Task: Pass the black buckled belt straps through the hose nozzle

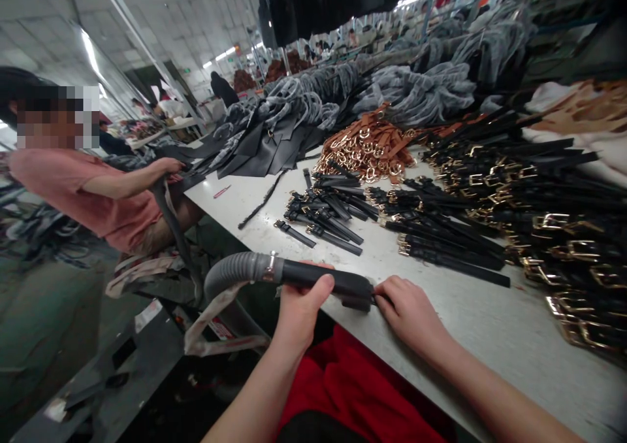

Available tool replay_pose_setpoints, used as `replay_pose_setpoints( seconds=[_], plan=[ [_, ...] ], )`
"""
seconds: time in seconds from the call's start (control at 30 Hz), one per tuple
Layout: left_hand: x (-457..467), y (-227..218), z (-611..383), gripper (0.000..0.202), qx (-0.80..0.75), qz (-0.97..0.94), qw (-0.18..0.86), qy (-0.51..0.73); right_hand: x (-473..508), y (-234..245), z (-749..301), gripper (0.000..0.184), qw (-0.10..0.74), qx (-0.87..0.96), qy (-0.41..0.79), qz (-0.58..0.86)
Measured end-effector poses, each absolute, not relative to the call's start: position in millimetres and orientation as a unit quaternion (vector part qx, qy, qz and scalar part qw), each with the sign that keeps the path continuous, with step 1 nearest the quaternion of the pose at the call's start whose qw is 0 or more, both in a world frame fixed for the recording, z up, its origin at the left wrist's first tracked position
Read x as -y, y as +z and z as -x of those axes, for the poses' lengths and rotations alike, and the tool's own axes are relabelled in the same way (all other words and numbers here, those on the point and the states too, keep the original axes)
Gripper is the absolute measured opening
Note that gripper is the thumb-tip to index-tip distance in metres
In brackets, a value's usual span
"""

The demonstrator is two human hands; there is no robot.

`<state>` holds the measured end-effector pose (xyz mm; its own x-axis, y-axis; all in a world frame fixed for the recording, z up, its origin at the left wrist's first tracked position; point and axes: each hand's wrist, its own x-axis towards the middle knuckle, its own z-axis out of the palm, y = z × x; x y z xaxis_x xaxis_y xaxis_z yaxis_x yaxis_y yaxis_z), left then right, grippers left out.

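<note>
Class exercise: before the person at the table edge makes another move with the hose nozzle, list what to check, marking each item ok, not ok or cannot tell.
1. Wrap of left hand round black nozzle: ok.
2. Hold of right hand at the nozzle tip: cannot tell.
3. Joint of grey hose to nozzle: ok.
4. Bare stretch of table ahead of the tip: ok.
5. Gap between black belts and nozzle: ok.

We grip the black nozzle (323, 279) of a grey hose (235, 270) with our left hand (300, 312); our right hand (410, 312) touches its tip at the table (490, 328) edge, near black belts (441, 234).
</note>
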<state>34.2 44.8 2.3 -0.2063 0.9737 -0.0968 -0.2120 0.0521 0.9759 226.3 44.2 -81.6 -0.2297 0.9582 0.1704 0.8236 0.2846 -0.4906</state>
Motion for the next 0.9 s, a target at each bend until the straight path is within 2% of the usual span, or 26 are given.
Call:
replay_pose_setpoints(
  seconds=[0.1,0.33,0.53,0.63,0.73,0.9],
  plan=[
    [-47.0,1.0,-31.6,0.034,-0.522,-0.340,0.540,0.565,-44.0,-82.2,-226.4,0.016,0.222,0.770,0.150,0.579],
    [-30.1,13.5,15.3,0.036,-0.509,-0.238,0.503,0.657,-42.0,-80.2,-228.0,0.015,0.226,0.779,0.150,0.565],
    [-10.1,10.4,23.9,0.034,-0.488,-0.217,0.526,0.662,-41.5,-67.5,-229.8,0.021,0.215,0.791,0.131,0.558],
    [-7.1,6.7,23.7,0.036,-0.490,-0.209,0.528,0.661,-48.2,-61.8,-225.7,0.024,0.200,0.810,0.179,0.521],
    [-4.9,4.8,23.5,0.037,-0.494,-0.203,0.532,0.657,-54.5,-63.9,-222.4,0.019,0.189,0.812,0.228,0.503],
    [0.1,5.2,22.1,0.036,-0.487,-0.198,0.530,0.666,-54.7,-72.1,-222.2,0.011,0.199,0.794,0.221,0.531]
  ],
)
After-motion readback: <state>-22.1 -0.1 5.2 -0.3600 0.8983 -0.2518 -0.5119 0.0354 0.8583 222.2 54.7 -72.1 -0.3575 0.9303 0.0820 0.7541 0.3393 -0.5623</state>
